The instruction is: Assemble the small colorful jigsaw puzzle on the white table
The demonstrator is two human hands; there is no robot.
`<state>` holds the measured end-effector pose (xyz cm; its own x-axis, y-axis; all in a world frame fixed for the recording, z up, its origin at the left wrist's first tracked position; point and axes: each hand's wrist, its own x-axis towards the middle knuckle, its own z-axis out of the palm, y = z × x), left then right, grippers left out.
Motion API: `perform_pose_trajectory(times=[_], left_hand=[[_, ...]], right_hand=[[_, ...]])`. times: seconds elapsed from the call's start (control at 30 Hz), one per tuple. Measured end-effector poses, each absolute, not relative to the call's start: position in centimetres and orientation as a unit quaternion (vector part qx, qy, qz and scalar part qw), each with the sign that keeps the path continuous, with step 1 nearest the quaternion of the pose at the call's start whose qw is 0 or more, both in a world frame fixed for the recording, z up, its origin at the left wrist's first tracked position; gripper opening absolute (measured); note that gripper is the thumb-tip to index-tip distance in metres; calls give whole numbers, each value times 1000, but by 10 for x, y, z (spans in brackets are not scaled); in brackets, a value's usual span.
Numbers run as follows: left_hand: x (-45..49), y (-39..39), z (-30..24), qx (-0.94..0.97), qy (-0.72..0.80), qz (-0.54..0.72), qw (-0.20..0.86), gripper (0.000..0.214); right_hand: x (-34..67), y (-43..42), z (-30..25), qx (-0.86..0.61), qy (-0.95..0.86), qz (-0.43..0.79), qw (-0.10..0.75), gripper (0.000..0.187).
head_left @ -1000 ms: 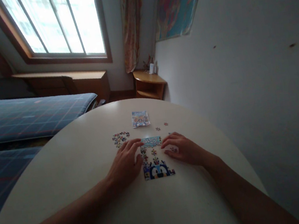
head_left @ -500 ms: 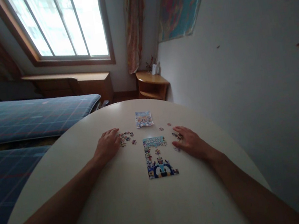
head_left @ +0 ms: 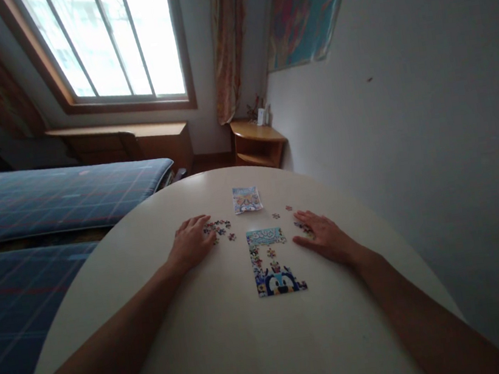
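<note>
My left hand (head_left: 191,242) lies with its fingers stretched out at the left edge of a small pile of loose jigsaw pieces (head_left: 221,230), partly covering some. On the other side, my right hand (head_left: 325,237) rests on the table, thumb and fingers apart around a few pieces (head_left: 301,227); its palm hides part of them. Between the hands sits a partly assembled jigsaw puzzle (head_left: 280,282) with a blue cartoon dog face at the bottom and a lettered strip on top. One loose piece (head_left: 271,253) lies in its gap.
A small printed picture sheet (head_left: 247,199) lies beyond the puzzle, with two single pieces (head_left: 276,215) to its right. Everything rests on a round white table (head_left: 234,348). A bed with a plaid mattress (head_left: 71,195) stands at the left, a wall (head_left: 432,144) at the right.
The view has shifted slightly, so everything appears further right. My right hand has drawn in around its pieces; one that showed below the thumb is out of sight. My left fingers reach slightly further over the pile.
</note>
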<state>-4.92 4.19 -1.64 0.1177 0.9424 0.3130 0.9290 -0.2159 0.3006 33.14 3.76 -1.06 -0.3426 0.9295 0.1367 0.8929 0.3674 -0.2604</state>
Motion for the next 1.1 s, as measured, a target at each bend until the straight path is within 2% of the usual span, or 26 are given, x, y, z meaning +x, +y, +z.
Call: perform_pose_trajectory(times=[0.2, 0.37, 0.53, 0.8, 1.1], left_hand=[[-49, 42, -15, 748, 621, 232, 17, 42], [-47, 42, -13, 762, 600, 245, 12, 38], [-33, 33, -13, 802, 548, 238, 6, 37], [-27, 27, -8, 835, 497, 234, 21, 32], [-28, 31, -12, 784, 553, 280, 30, 26]], right_hand=[[333, 61, -6, -581, -792, 86, 165, 58], [332, 66, -5, -569, -759, 121, 293, 47], [331, 66, -8, -589, -704, 134, 372, 43], [328, 67, -10, -579, -710, 134, 378, 38], [328, 69, -11, -587, -699, 151, 378, 35]])
